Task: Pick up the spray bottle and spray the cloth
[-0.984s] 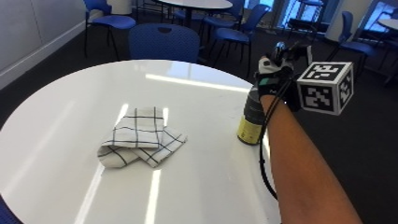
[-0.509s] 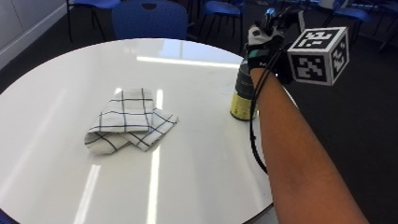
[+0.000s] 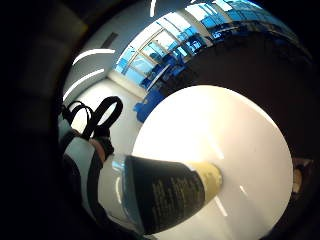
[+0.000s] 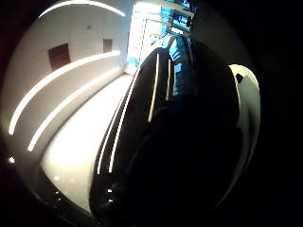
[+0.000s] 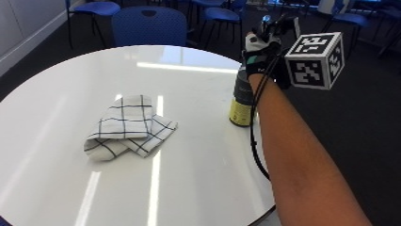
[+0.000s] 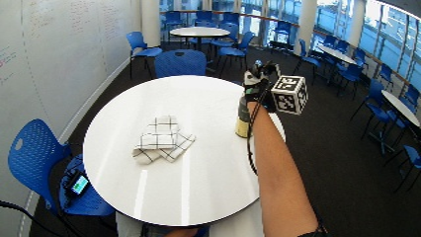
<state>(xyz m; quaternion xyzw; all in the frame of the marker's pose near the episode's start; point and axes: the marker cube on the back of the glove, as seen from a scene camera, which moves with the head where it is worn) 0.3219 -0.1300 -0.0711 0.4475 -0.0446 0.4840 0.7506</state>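
Note:
A dark spray bottle (image 5: 240, 106) with a yellow band at its base stands upright near the right edge of the round white table (image 5: 62, 84). My gloved right hand (image 5: 260, 54) is wrapped round its upper part and hides the nozzle. The bottle's base rests on the tabletop. In the little finger side palm view the bottle (image 3: 170, 192) lies close to the palm, and in the thumb side palm view its dark body (image 4: 180, 142) fills most of the picture. A white cloth (image 5: 128, 127) with a dark grid pattern lies crumpled mid-table, left of the bottle and apart from it.
A blue chair (image 5: 149, 26) stands behind the table's far edge, and another blue chair (image 6: 39, 158) is at its near left. The table's right edge (image 5: 266, 197) runs just below my forearm. More tables and chairs fill the room behind.
The outside camera has shifted, so the whole picture moved. My hand stays on the bottle's top. Bottle and cloth lie where they were.

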